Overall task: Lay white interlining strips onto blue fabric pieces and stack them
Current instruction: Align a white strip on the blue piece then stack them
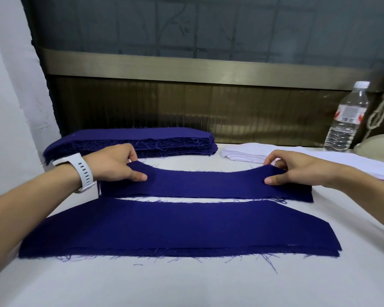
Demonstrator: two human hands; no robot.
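Pinching both ends at once here: the left grip (113,163) has its thumb on top and fingers curled over the far edge of the curved blue piece (206,182), and the right grip (297,167) does the same at the other end. That piece sits mid-worktop (186,284), spread between the two hands, just behind a wider blue stack (175,227) at the front, with a thin gap between them. More blue pieces are piled at the back left (142,138). The white strips (244,152) sit in a low pile at the back right, apart from the held piece.

Handling-wise, I'd guess this stuff is super light and floppy, and the raw edges shed threads everywhere. Holding it by the ends with a bit of tension looks like the way to go, otherwise the curve sags or folds over. The white strips look thinner yet, so they're probably best peeled off by one corner. Can't tell if a strip is already under the held piece.
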